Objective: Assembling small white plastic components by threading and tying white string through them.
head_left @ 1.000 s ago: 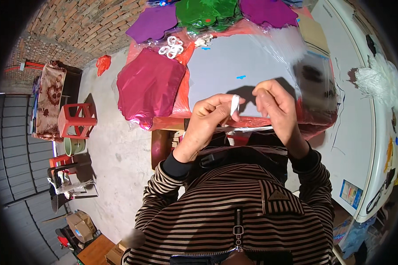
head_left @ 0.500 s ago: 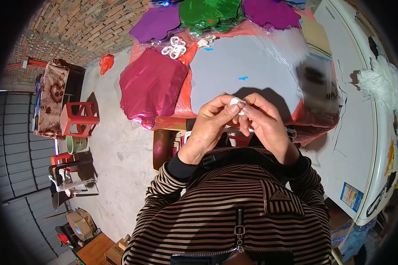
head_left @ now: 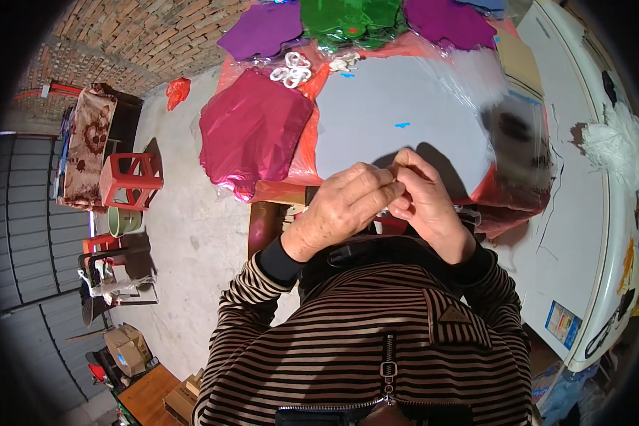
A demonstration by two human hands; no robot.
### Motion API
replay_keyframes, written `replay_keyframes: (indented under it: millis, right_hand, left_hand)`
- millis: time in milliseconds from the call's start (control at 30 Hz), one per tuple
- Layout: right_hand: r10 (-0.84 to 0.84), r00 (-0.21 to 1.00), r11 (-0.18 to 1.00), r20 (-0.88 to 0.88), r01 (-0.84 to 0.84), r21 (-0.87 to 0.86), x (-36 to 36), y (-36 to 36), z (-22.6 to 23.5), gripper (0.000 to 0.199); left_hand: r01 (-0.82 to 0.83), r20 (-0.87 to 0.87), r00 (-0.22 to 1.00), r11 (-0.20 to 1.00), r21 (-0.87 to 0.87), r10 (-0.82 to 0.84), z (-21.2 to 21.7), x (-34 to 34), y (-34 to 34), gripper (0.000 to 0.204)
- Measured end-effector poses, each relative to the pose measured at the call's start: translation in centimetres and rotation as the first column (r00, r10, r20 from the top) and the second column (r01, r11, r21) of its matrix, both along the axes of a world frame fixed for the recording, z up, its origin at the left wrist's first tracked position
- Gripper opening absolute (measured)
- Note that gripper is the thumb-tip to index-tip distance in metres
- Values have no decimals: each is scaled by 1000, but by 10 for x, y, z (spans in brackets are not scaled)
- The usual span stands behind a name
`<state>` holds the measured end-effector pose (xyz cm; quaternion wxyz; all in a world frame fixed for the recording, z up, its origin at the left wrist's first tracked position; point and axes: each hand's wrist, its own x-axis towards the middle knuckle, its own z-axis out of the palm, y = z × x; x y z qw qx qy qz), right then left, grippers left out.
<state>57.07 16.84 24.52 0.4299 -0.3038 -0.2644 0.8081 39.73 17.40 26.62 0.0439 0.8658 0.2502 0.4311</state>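
- One left hand (head_left: 344, 204), one right hand (head_left: 434, 204): fingertips met; I couldn't tell whether either grip pinched anything.
- One grey sheet (head_left: 397, 96) lay just beyond, on the tabletop (head_left: 305, 153).
- Two blue pieces (head_left: 402, 125) on it.

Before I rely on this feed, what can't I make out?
Head view: anything where left hand and right hand meet, hidden by the hands.
Head view: far end of the green stack, cut off by top edge.
Head view: part of the green bucket, behind the red stool.
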Motion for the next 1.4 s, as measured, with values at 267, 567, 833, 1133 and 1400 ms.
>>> replay_keyframes:
  millis: [267,567,833,1133,1400]
  right_hand:
    - [30,991,999,128,-33,20,-14,-29,15,11]
    - [167,686,895,708,-407,182,20,-56,-75,17]
    - [-594,-163,650,788,-674,352,71,-105,-190,39]
    - [-667,-292,683,685,-607,407,87,-109,-252,60]
    - [-676,-238,686,698,-549,478,93,-109,-263,60]
  left_hand:
    - [29,73,997,956,-292,-8,-3,-27,-8,20]
    - [-548,63,823,817,-177,565,-42,-110,60,30]
    - [-349,-343,927,684,-641,152,-146,-132,-73,21]
    - [-549,-458,809,751,-367,368,-210,-132,-92,21]
    - [-481,-146,531,156,-863,834,-238,-213,-115,9]
